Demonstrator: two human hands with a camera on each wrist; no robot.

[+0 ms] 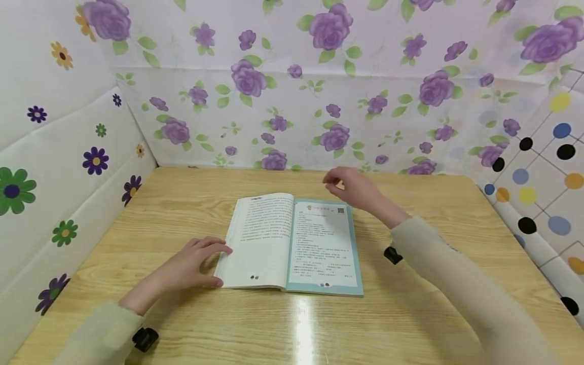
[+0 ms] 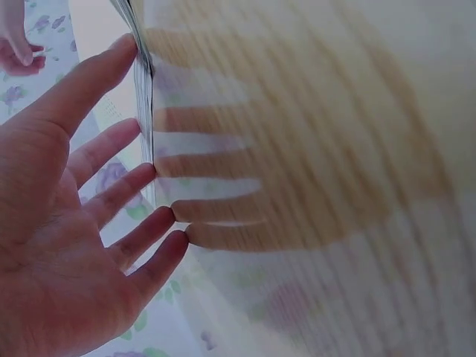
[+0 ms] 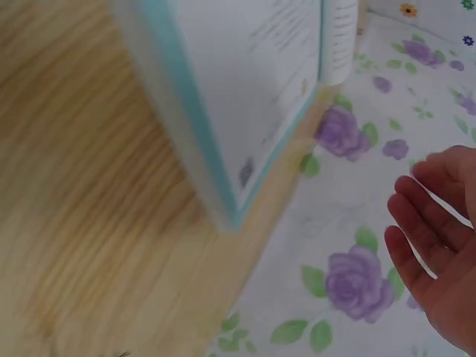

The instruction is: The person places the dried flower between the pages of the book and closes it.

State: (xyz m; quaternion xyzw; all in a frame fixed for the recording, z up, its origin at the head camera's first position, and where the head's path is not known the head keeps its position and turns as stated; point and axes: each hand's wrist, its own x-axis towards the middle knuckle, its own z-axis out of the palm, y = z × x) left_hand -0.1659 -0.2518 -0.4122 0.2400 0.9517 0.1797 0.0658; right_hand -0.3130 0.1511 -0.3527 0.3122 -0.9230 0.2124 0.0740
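Student: In what state is the left grip (image 1: 186, 264)?

Tutor: Apart. Thumb and fingers are spread and clamp nothing. The thumb and index finger meet the outer edge of the book (image 1: 286, 246) just ahead of this grip, while the farther fingertips appear to rest on the desk (image 1: 182, 203). The likely function is steadying — a light stop against the left-hand pages (image 1: 257, 248), which arch toward the spine.

Student: And the right grip (image 1: 353, 186)?

Tutor: Raised just beyond the book's far right corner, its fingers loosely bent, with nothing held. It stands apart from the paper, and a soft shadow falls below it on the right-hand page (image 1: 324, 248); that position presumably leaves the page uncovered, flat and legible.

Student: Where, then, does the book lie?

Tutor: Open on the desk, between the two grips: to the right of the left one, nearer the body than the right one. Its print runs upright for the person, which suggests placement for reading from this side.

Student: And farther out?

Tutor: Beyond both grips — a white cloth with purple roses (image 1: 335, 137), hung behind the desk, probably as a plain screen.
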